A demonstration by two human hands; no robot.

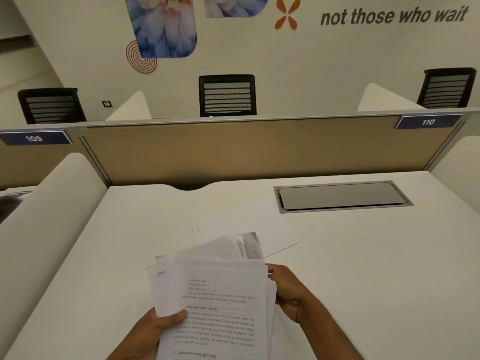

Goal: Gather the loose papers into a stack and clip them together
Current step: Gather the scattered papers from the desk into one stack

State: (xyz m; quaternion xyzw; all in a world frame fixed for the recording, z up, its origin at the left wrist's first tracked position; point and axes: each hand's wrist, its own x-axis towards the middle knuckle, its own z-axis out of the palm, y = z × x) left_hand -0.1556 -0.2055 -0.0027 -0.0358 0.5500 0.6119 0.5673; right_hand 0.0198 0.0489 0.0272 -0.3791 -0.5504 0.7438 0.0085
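Note:
An uneven bundle of printed white papers [218, 294] is held above the white desk [350, 268], its sheets fanned and out of line at the top. My left hand [155, 331] grips the bundle's lower left edge, thumb on the top sheet. My right hand [288, 292] holds the bundle's right edge with its fingers curled behind the sheets. Another sheet or two [272, 245] lies flat on the desk beyond the bundle. No clip is visible.
A grey metal cable hatch [340, 196] is set into the desk at the back right. A tan partition panel [259, 152] closes off the far edge. White dividers [49, 216] flank the desk. Black chairs [227, 96] stand beyond the partition.

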